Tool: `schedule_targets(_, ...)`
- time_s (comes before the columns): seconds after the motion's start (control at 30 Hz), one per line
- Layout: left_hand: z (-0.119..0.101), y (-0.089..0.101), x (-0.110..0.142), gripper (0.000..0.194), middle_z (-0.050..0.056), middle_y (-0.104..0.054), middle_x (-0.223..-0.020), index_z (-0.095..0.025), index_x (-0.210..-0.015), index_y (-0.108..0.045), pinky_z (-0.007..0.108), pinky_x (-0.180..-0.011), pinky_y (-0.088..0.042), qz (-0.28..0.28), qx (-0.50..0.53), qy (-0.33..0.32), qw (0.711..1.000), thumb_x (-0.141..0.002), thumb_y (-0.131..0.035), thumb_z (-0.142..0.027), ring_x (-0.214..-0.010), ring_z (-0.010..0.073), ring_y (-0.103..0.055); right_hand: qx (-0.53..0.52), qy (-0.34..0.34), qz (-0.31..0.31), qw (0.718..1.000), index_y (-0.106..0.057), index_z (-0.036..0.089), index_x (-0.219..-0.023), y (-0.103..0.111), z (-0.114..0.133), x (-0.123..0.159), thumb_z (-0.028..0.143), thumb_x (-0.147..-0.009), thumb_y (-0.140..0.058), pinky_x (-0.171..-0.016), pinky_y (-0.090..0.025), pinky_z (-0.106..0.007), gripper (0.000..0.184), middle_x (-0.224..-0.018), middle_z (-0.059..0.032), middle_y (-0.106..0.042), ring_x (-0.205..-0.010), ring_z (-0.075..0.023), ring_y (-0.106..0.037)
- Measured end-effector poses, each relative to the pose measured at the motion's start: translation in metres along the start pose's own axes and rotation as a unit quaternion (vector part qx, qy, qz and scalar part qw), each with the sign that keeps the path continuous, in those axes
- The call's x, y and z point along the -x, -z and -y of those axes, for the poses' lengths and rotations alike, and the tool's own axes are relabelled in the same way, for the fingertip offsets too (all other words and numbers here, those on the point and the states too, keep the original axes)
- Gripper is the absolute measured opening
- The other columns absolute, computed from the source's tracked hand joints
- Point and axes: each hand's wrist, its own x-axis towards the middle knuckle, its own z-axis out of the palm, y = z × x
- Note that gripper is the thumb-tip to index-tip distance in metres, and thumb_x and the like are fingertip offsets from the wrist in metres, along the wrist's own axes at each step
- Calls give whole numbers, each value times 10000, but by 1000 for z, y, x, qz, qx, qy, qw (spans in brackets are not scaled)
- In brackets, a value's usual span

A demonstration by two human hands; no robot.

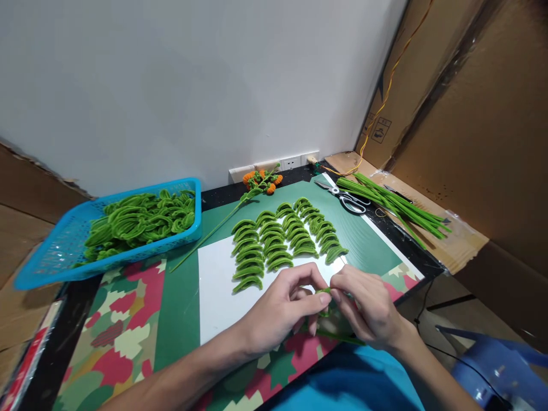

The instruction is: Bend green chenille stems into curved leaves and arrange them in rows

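Note:
My left hand [291, 302] and my right hand [368, 305] meet near the table's front edge. Both are closed in a pinch on a green pipe cleaner [324, 313], partly hidden by the fingers. A straight green stretch [342, 337] shows below the hands; whether it is the same piece I cannot tell. Just beyond my fingers, curved green pipe-cleaner leaves [278, 245] lie in several columns, partly on a white sheet [216, 308].
A blue plastic basket [199, 211] at the left holds many bent green pieces [141, 220]. An orange-and-green pipe-cleaner flower [257, 185] lies behind the leaves. Scissors [345, 197] and a bundle of straight green pipe cleaners [398, 208] lie at the right, near cardboard [483, 142].

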Motion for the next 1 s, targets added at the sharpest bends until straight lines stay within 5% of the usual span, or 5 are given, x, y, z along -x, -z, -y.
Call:
schedule_targets(0.4, -23, -2, 17, 201, -42, -528, -738, -202, -883, -620, 261, -619, -372, -1, -231, -55, 971, -1015, -649, -351, -688, 130, -475, -206, -138, -59, 967, -558, 233, -839, -5, 17, 3, 181, -1015, -596, -502, -329, -231, 188, -645, 66, -498, -521, -92, -424)
schedule_targets(0.7, -18, -2, 14, 223, -36, -583, -803, -215, -983, -677, 262, -661, -403, -17, -269, -97, 958, -1071, -614, -410, -706, 130, -494, -117, -60, -101, 986, -578, 226, -972, -11, 10, 4, 203, -1075, -468, -524, -380, -276, 152, -696, 17, -500, -565, -143, -457)
schedule_targets(1.0, -20, -4, 17, 196, -16, -542, -820, -192, -908, -606, 273, -708, -391, 6, -318, -194, 928, -1086, -567, -264, -743, 136, -476, -139, -89, -130, 978, -635, 231, -896, -15, 18, 6, 175, -1030, -573, -505, -408, -254, 158, -648, 26, -559, -522, -123, -498)
